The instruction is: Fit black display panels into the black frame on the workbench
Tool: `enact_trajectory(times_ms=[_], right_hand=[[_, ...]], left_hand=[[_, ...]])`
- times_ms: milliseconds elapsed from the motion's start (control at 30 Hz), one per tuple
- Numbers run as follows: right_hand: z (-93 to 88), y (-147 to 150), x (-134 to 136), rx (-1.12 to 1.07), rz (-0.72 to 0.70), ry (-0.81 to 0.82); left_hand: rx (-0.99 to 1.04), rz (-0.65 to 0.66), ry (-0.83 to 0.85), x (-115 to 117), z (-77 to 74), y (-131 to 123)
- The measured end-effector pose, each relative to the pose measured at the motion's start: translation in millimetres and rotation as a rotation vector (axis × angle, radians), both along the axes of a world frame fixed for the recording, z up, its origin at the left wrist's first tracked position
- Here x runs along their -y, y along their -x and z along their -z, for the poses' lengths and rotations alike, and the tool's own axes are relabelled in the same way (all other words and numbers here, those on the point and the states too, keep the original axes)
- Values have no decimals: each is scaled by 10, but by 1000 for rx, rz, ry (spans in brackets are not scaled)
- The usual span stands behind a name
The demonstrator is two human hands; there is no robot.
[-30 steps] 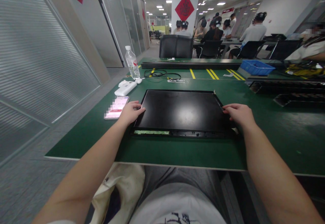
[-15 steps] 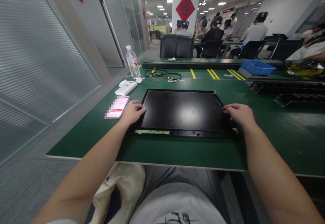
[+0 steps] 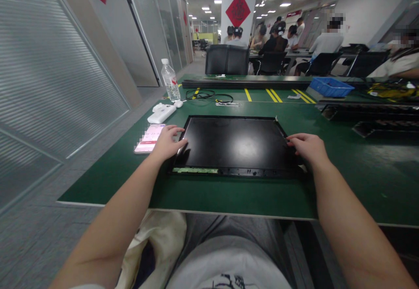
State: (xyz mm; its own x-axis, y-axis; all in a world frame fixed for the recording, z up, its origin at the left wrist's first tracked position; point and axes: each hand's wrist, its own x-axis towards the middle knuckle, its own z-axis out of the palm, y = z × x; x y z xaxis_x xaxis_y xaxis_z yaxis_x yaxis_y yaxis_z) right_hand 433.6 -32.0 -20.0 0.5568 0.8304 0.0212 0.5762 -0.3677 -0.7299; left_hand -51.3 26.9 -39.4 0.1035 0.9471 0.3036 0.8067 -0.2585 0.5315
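A black LCD panel (image 3: 229, 142) lies flat on the green table, with a dark frame round it and a green circuit strip (image 3: 195, 170) along its near edge at the left. At the panel's left edge is my left hand (image 3: 168, 142), its thumb and fingers spread apart, the thumb tip over the frame. My right hand (image 3: 307, 146) pinches the right edge of the panel between thumb and fingers; the fingertips are partly hidden. Just left of my left hand lies a phone (image 3: 147, 142) with a lit pink screen.
Behind the phone are a white device (image 3: 162, 113) and a water bottle (image 3: 170, 81). A black cable (image 3: 209, 96) lies beyond the panel. Farther back stand a long black bar (image 3: 262, 84) and a blue bin (image 3: 331, 87). Dark metal profiles (image 3: 369, 111) lie at right. People sit beyond.
The fingers of my left hand have lifted and spread wider from the thumb at the panel's left edge. My right hand and the panel stay where they were.
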Motion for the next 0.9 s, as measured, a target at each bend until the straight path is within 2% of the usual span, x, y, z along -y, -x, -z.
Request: enact_trajectory(times_ms=[200,367,600,900], right_hand=[[49,-42,-13,33,-20,-14],[54,-46,-22,38,-10,15],[32,-12,-12,40,-7,7],[40,-10,-2,48,-8,-12]], left_hand=[[-58,294,-39,72,-146,98],[-115,481,38,126,-229,104],[-187,593,145,182,-267,63],[-235,612,205,173,-247,89]])
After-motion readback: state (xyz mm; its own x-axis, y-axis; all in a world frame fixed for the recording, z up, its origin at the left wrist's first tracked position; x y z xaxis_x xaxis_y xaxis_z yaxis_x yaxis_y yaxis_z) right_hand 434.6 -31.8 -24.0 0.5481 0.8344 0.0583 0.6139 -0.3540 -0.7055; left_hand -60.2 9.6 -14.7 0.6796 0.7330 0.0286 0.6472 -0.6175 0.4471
